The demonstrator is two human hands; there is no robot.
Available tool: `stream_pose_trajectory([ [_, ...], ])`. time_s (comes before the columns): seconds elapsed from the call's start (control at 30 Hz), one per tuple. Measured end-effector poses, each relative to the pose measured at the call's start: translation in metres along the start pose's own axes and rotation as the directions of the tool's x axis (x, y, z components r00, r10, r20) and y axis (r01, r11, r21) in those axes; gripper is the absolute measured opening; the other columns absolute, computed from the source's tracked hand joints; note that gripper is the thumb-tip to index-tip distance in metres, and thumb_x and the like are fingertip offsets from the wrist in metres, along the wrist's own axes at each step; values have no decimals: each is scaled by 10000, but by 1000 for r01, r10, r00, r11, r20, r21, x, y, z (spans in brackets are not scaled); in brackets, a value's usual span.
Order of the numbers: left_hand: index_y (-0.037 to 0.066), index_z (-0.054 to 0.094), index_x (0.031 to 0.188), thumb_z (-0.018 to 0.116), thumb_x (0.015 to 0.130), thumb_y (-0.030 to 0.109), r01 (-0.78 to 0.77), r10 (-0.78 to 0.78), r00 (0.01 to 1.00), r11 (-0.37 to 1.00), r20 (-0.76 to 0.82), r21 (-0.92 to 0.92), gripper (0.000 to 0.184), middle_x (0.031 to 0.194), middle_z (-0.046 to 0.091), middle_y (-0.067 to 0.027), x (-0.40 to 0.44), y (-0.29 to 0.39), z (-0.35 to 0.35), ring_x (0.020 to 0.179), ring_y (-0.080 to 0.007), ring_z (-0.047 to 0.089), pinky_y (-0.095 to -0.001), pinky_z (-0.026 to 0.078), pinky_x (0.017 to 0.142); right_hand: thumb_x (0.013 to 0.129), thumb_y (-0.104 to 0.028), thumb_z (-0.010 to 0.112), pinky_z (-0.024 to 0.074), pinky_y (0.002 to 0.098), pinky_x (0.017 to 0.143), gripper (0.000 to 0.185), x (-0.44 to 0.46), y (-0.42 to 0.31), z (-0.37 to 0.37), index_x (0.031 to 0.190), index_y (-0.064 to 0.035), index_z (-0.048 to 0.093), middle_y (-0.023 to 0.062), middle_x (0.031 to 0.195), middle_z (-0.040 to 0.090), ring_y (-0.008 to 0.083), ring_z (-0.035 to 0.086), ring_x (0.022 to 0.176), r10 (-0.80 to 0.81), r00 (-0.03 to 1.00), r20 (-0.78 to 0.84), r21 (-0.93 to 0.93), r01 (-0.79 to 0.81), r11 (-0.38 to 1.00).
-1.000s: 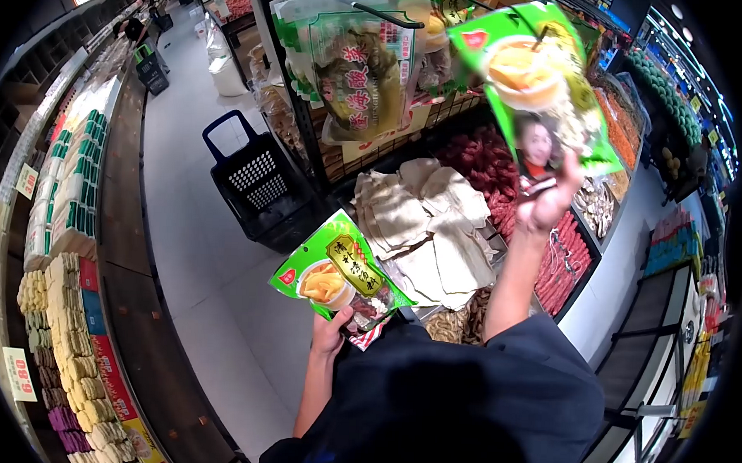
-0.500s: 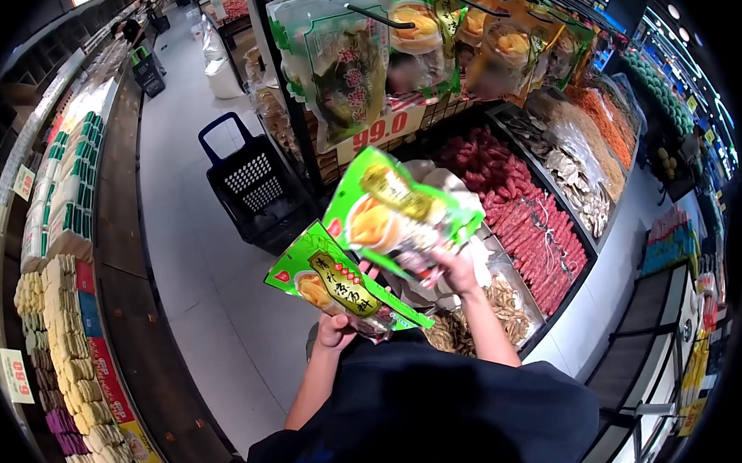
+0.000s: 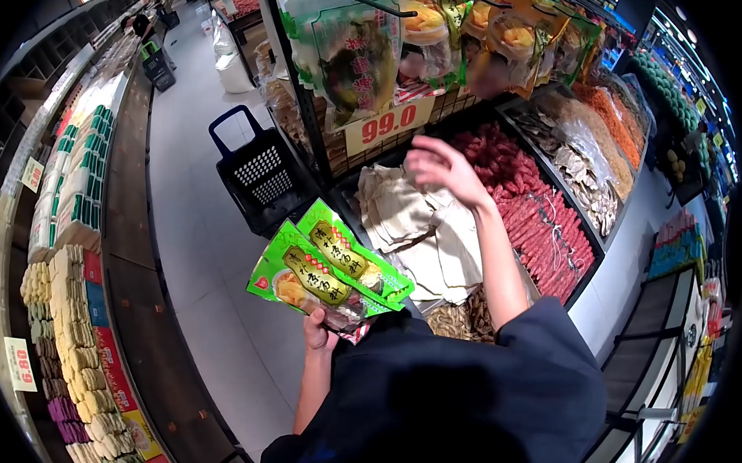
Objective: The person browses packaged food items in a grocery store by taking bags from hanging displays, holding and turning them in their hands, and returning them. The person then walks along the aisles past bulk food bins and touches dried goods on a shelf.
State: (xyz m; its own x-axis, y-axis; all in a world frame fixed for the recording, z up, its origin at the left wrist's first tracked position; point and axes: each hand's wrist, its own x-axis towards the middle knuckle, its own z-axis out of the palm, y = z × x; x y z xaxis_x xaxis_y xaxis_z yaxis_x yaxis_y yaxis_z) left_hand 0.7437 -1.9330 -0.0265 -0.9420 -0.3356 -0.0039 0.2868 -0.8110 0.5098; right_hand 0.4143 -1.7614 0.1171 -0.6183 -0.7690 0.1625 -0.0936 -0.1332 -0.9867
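Observation:
My left hand (image 3: 320, 332) is closed on the lower edge of two overlapping green soup-ingredient packets (image 3: 307, 272), printed with a bowl and a yellow label. The rear packet (image 3: 347, 245) peeks out above and to the right of the front one. Fingers stretched and slightly blurred, my right hand (image 3: 446, 170) is raised with nothing in it. It hovers over pale flat dried sheets (image 3: 397, 206), below the hanging packets (image 3: 429, 37) and just right of the red 99.0 price sign (image 3: 389, 125).
A black shopping basket (image 3: 262, 173) with a blue handle stands on the floor left of the rack. Red sausages (image 3: 548, 243) and dried fish (image 3: 584, 179) fill trays on the right. A long shelf of packed goods (image 3: 83, 186) runs along the left. Farther off is a person (image 3: 140, 27).
The packet that my right hand held is now in my left hand with the other one. My right hand has let go and moved up toward the rack.

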Motion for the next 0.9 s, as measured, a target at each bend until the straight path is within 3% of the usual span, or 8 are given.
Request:
stream_pose_trajectory([
  [0.03, -19, 414, 1324, 694, 782, 319, 26, -24, 998, 999, 56, -32, 698, 1236, 567, -167, -3, 1, 5, 1099, -316, 580, -479, 437, 986, 893, -185, 624, 480, 392, 939, 444, 20, 7, -10, 1280, -24, 478, 115, 1184, 583, 240, 554, 1101, -3, 979, -205, 219, 49, 975],
  [0.1, -11, 417, 1325, 686, 789, 322, -6, 5, 1000, 999, -12, -31, 686, 1234, 569, -168, -9, -6, -6, 1095, -315, 581, -481, 438, 984, 901, -215, 618, 435, 426, 995, 356, 54, 13, -23, 1194, -36, 520, 115, 1130, 593, 261, 515, 1139, -44, 961, -272, 633, 213, 744],
  [0.2, -9, 431, 1315, 686, 788, 323, 4, -3, 999, 1000, 42, -19, 673, 1225, 574, -160, -12, -2, 6, 1093, -311, 581, -481, 444, 977, 912, -245, 602, 378, 454, 1025, 266, 86, 3, -23, 1101, -62, 561, 99, 1077, 609, 241, 523, 1112, -4, 973, -231, 826, 198, 528],
  [0.37, -7, 438, 1310, 686, 784, 316, 19, -16, 998, 998, 56, -58, 666, 1245, 563, -153, -15, -6, -6, 1112, -314, 567, -480, 437, 984, 922, -179, 584, 461, 427, 931, 284, 89, -33, -3, 1165, -33, 566, 94, 1106, 634, 239, 621, 992, -228, 926, -302, 749, 379, 544],
  [0.47, -10, 446, 1304, 680, 786, 304, -18, 19, 1000, 999, 7, -42, 649, 1238, 568, -161, -15, -10, -13, 1105, -323, 571, -483, 439, 981, 897, -86, 606, 541, 356, 786, 257, 64, -62, 10, 1140, -4, 585, 92, 1089, 637, 201, 647, 936, -360, 785, -505, 449, 595, 667],
  [0.63, -14, 435, 1309, 689, 781, 286, 16, -14, 999, 997, 31, -79, 659, 1233, 571, -163, -10, -13, -14, 1112, -326, 568, -487, 442, 981, 875, -48, 590, 544, 319, 738, 181, -26, -86, -8, 1033, 30, 632, 135, 964, 665, 197, 668, 845, -301, 627, -719, 125, 542, 831],
  [0.8, -20, 415, 1315, 707, 767, 280, 24, -23, 1000, 999, 10, -38, 691, 1219, 576, -160, -5, -13, -7, 1074, -316, 593, -469, 477, 952, 881, -147, 543, 490, 430, 948, 345, -102, -89, -34, 1171, 39, 543, 154, 1082, 640, 256, 631, 1011, -428, 452, -783, 74, 751, 657],
  [0.9, -20, 408, 1319, 706, 768, 289, 40, -40, 999, 999, 11, -27, 698, 1220, 575, -162, -2, -15, -5, 1064, -312, 599, -466, 479, 949, 921, -222, 502, 527, 443, 871, 375, -124, -90, -34, 1224, 0, 510, 133, 1128, 624, 261, 642, 965, -428, 689, -584, 311, 678, 666],
])
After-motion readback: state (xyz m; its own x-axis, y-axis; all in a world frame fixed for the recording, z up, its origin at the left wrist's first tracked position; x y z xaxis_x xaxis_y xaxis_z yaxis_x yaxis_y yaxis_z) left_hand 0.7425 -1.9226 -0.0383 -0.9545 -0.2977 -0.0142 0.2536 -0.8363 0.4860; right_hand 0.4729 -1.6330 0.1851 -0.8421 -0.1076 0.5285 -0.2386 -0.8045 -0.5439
